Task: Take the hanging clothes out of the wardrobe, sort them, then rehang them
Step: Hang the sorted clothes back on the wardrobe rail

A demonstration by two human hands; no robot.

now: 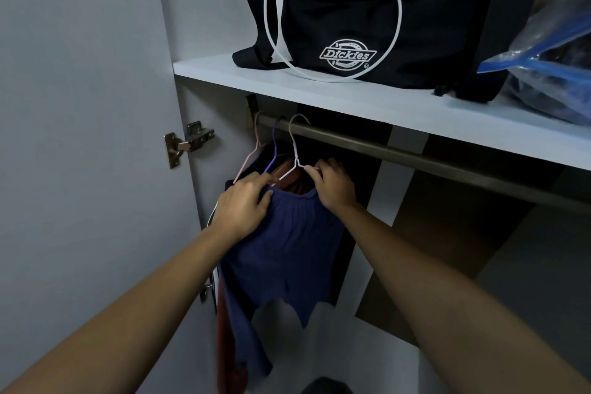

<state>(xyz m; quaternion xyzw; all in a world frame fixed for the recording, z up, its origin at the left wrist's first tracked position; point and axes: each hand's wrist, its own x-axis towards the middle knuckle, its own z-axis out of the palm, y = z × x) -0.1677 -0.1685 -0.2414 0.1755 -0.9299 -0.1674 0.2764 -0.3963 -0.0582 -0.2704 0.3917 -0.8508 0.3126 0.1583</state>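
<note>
A navy blue garment (287, 249) hangs on a white wire hanger (295, 144) hooked over the dark wardrobe rail (447, 166). My left hand (241, 205) grips the garment's left shoulder. My right hand (332, 185) pinches its right shoulder and the hanger's arm. Behind it hang a rust-brown garment (287, 169) on a purple hanger (275, 150) and a dark garment on a pink hanger (252, 153), all crowded at the rail's left end.
On the white shelf (351, 99) above the rail stand a black Dickies bag (367, 16), a loose white hanger (332, 13) leaning on it, and a blue-edged plastic bag (550, 51). The open wardrobe door (80, 137) with its hinge (188, 142) is at the left.
</note>
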